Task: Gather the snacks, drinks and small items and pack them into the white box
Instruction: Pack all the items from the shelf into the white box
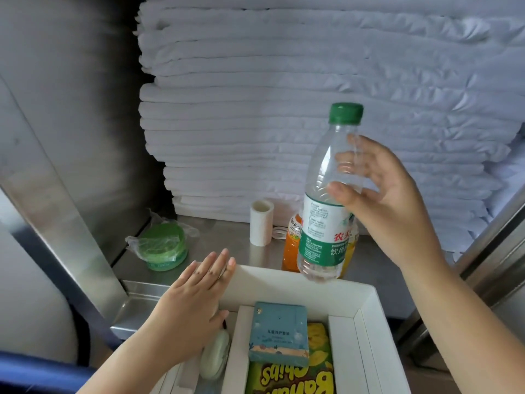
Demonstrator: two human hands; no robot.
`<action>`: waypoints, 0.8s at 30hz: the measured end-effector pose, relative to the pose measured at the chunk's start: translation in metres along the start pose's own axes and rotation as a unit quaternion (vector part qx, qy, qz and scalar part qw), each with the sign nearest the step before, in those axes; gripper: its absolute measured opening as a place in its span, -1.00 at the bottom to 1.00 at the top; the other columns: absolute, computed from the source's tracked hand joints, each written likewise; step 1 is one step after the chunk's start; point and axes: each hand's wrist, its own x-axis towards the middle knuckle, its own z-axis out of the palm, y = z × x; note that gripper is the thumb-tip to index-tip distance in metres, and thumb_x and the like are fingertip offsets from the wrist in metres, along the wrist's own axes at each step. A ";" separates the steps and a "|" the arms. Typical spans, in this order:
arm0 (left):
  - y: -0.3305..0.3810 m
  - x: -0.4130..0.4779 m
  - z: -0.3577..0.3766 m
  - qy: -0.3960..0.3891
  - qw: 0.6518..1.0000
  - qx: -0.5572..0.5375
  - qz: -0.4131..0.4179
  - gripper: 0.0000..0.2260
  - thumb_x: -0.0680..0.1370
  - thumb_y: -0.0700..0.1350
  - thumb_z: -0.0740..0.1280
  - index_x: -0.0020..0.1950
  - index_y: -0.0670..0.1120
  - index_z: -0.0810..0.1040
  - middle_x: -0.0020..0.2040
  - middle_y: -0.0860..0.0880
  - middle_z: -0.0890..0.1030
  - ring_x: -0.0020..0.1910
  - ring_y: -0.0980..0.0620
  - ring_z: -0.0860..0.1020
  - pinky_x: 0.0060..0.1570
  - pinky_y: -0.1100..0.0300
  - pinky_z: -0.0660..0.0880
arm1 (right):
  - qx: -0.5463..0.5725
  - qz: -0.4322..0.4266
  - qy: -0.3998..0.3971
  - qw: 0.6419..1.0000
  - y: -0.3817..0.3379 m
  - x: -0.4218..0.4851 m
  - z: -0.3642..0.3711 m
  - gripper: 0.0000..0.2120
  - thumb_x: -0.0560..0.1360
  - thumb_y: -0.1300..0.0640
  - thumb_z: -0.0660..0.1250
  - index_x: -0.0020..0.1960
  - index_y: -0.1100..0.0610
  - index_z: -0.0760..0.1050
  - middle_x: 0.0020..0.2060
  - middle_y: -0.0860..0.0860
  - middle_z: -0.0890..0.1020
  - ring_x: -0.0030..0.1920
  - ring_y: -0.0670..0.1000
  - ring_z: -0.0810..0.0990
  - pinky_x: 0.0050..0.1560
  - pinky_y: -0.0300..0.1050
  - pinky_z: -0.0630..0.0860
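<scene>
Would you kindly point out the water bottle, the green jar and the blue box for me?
water bottle [321, 223], head view, on its white and green label.
green jar [163, 247], head view, on its plastic-wrapped lid.
blue box [279, 332], head view, on its top face.

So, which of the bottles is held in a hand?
The clear water bottle with the green cap, gripped by the right hand; the orange drink bottle stands on the shelf.
</scene>
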 end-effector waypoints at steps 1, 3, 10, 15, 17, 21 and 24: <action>-0.001 0.002 0.001 -0.016 1.000 0.007 -0.008 -0.34 0.63 0.14 -0.04 0.29 0.04 -0.59 0.34 0.10 -0.56 0.33 0.05 -0.54 0.28 0.07 -0.55 | -0.002 0.010 -0.020 1.000 0.003 -0.005 0.003 -0.38 0.31 -0.16 0.43 0.34 -0.16 0.35 0.13 -0.17 0.57 0.19 -0.17 0.52 0.12 -0.12 0.49; -0.004 0.004 0.006 -0.016 1.000 0.026 -0.002 -0.35 0.63 0.15 -0.07 0.27 0.05 -0.62 0.32 0.10 -0.59 0.30 0.06 -0.58 0.26 0.16 -0.55 | -0.010 0.030 -0.059 0.998 0.009 -0.013 0.009 -0.36 0.28 -0.22 0.42 0.33 -0.18 0.35 0.12 -0.20 0.57 0.18 -0.18 0.51 0.09 -0.15 0.50; -0.007 0.002 0.006 -0.013 1.000 -0.023 0.012 -0.37 0.62 0.14 -0.05 0.31 0.09 -0.57 0.32 0.16 -0.56 0.26 0.21 -0.59 0.13 0.35 -0.62 | 0.006 0.071 -0.117 0.991 0.031 -0.039 0.027 -0.37 0.22 -0.24 0.44 0.24 -0.32 0.34 0.12 -0.23 0.54 0.12 -0.16 0.56 0.08 -0.02 0.56; -0.012 0.003 0.002 -0.019 0.995 -0.092 0.024 -0.43 0.63 0.12 -0.01 0.40 0.15 -0.42 0.42 0.20 -0.41 0.31 0.31 -0.51 0.19 0.41 -0.54 | -0.020 0.044 -0.165 0.985 0.035 -0.048 0.039 -0.35 0.24 -0.24 0.45 0.29 -0.29 0.32 0.13 -0.30 0.50 0.15 -0.22 0.53 0.08 -0.18 0.53; -0.013 0.003 0.002 -0.016 0.994 -0.108 0.024 -0.44 0.63 0.12 0.01 0.41 0.17 -0.37 0.43 0.23 -0.37 0.33 0.34 -0.47 0.20 0.44 -0.51 | -0.041 0.036 -0.184 0.981 0.037 -0.048 0.040 -0.34 0.26 -0.23 0.45 0.31 -0.30 0.30 0.15 -0.30 0.49 0.16 -0.24 0.51 0.08 -0.19 0.53; -0.010 0.000 -0.003 0.034 0.982 -0.187 -0.018 -0.43 0.60 0.13 0.11 0.41 0.29 -0.26 0.38 0.38 -0.18 0.40 0.40 -0.17 0.24 0.55 -0.31 | -0.120 -0.006 -0.265 0.957 0.038 -0.046 0.038 -0.31 0.31 -0.24 0.39 0.39 -0.31 0.24 0.17 -0.36 0.40 0.20 -0.35 0.40 0.12 -0.42 0.39; -0.005 -0.003 -0.009 0.099 0.967 -0.226 -0.071 -0.37 0.55 0.17 0.18 0.49 0.28 -0.14 0.38 0.34 0.09 0.17 0.39 0.32 0.26 0.33 0.24 | -0.217 -0.044 -0.333 0.917 0.038 -0.049 0.039 -0.26 0.34 -0.27 0.34 0.45 -0.30 0.12 0.15 -0.39 0.29 0.17 -0.37 0.30 0.07 -0.54 0.28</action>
